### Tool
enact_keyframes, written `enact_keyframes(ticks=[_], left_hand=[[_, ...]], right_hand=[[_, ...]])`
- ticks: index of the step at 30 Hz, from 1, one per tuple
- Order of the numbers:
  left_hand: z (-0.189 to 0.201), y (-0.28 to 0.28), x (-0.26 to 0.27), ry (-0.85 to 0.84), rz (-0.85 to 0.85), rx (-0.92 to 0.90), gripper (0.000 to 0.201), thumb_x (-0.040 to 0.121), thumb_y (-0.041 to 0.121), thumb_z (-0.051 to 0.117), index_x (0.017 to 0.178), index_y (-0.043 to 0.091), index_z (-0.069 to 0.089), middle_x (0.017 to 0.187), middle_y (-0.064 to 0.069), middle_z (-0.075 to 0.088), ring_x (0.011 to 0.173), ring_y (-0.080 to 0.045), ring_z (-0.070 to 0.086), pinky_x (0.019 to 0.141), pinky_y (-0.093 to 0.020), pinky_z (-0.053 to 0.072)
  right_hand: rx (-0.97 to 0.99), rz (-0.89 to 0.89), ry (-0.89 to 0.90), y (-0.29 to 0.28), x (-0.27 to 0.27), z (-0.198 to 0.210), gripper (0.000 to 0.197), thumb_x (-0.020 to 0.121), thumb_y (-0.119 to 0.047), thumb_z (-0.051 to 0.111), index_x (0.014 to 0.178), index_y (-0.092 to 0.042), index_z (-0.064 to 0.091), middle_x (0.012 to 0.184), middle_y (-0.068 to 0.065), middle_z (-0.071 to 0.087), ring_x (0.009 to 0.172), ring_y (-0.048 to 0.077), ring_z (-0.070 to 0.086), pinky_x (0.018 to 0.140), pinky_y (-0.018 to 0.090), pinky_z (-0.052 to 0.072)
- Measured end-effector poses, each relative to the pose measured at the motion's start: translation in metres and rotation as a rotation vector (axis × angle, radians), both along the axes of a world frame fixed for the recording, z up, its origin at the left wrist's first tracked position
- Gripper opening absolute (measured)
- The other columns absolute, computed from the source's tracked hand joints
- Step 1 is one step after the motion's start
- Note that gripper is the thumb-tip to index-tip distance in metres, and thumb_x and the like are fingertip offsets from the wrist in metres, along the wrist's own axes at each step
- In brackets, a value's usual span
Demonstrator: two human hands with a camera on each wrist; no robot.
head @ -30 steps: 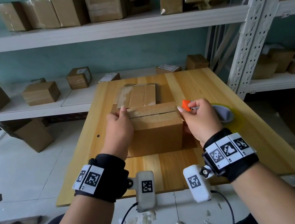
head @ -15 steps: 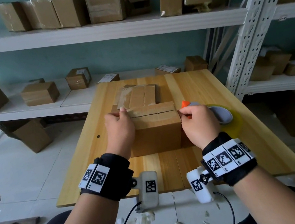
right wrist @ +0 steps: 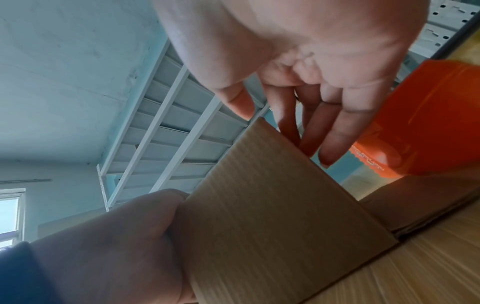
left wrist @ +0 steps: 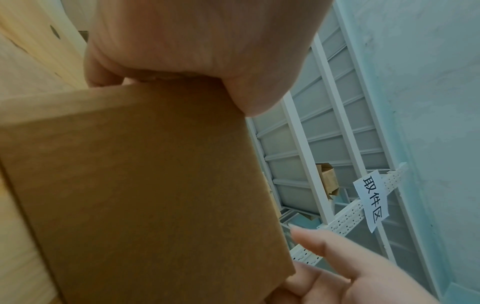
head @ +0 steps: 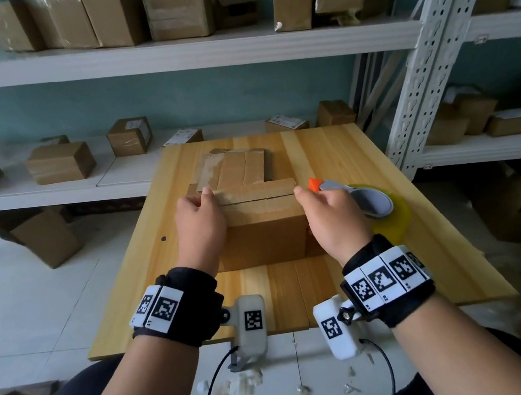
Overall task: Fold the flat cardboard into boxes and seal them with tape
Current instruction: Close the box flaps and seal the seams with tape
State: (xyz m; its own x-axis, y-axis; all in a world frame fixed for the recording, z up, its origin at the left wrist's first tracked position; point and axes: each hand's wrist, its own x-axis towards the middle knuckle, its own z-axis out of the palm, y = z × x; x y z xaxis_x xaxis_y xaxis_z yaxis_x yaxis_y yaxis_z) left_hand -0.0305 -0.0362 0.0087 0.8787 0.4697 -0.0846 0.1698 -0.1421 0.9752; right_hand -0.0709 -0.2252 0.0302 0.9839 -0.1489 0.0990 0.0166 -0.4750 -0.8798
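the left hand [head: 200, 226] grips the left end of the folded brown cardboard box [head: 262, 223], mid-table; the right hand [head: 332, 216], fingers straight, presses its right end. light, stiff, probably empty; best held by corners. the orange-and-grey tape dispenser [head: 362, 200] lies toward the right edge.

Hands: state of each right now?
Left hand: grips the box at its left end.
Right hand: fingers straight against the box's right end, holding nothing.

Each bare forearm wore a black wristband [head: 190, 305] edged with white blocks printed in black square codes. Beside each band hung a white camera pod [head: 252, 324] bearing one code; a thin black cable [head: 212, 385] trailed below, apparently plugged in.
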Motion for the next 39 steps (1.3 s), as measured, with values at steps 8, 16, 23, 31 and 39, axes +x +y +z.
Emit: enact_keyframes(ticks=[8, 16, 23, 31, 39], left_hand=[[0.009, 0.0, -0.017, -0.035, -0.087, -0.012, 0.061, 0.091, 0.067, 0.07, 0.125, 0.019, 0.052, 0.115, 0.001, 0.061, 0.101, -0.013, 0.06, 0.074, -0.031, 0.051], [0.013, -0.008, -0.034, -0.111, -0.055, 0.034, 0.073, 0.09, 0.062, 0.074, 0.141, 0.015, 0.051, 0.131, -0.002, 0.06, 0.115, -0.02, 0.06, 0.095, -0.037, 0.055], [0.002, -0.007, -0.033, -0.174, -0.09, 0.019, 0.059, 0.103, 0.056, 0.06, 0.146, 0.018, 0.05, 0.144, -0.004, 0.059, 0.125, -0.021, 0.06, 0.106, -0.044, 0.055], [-0.017, -0.009, -0.018, -0.286, -0.134, -0.04, 0.058, 0.098, 0.056, 0.068, 0.142, 0.024, 0.049, 0.143, 0.002, 0.058, 0.13, -0.017, 0.06, 0.108, -0.045, 0.055], [-0.011, -0.015, -0.032, -0.274, -0.186, -0.041, 0.057, 0.097, 0.053, 0.07, 0.141, 0.03, 0.04, 0.141, 0.008, 0.051, 0.132, -0.014, 0.054, 0.11, -0.04, 0.053]], right_hand=[[-0.006, -0.022, -0.015, 0.008, -0.009, 0.004, 0.062, 0.106, -0.053, 0.049, 0.057, -0.016, 0.038, 0.05, -0.001, 0.035, 0.053, 0.017, 0.041, 0.055, 0.029, 0.032], [-0.021, -0.04, 0.003, 0.014, -0.025, 0.007, 0.065, 0.105, -0.066, 0.033, 0.074, -0.013, 0.054, 0.06, -0.002, 0.045, 0.059, 0.015, 0.049, 0.056, 0.029, 0.033], [-0.056, -0.035, 0.032, 0.021, -0.019, 0.004, 0.072, 0.101, -0.074, 0.022, 0.112, -0.017, 0.063, 0.082, -0.006, 0.059, 0.075, 0.007, 0.055, 0.059, 0.027, 0.035], [-0.035, -0.042, -0.005, 0.028, 0.002, 0.004, 0.088, 0.098, -0.078, 0.031, 0.163, -0.018, 0.03, 0.166, 0.005, 0.039, 0.151, 0.026, 0.039, 0.116, 0.04, 0.035], [-0.03, -0.059, -0.006, 0.027, 0.005, -0.005, 0.087, 0.096, -0.076, 0.043, 0.157, -0.015, 0.028, 0.155, 0.008, 0.049, 0.135, 0.026, 0.052, 0.089, 0.029, 0.036]])
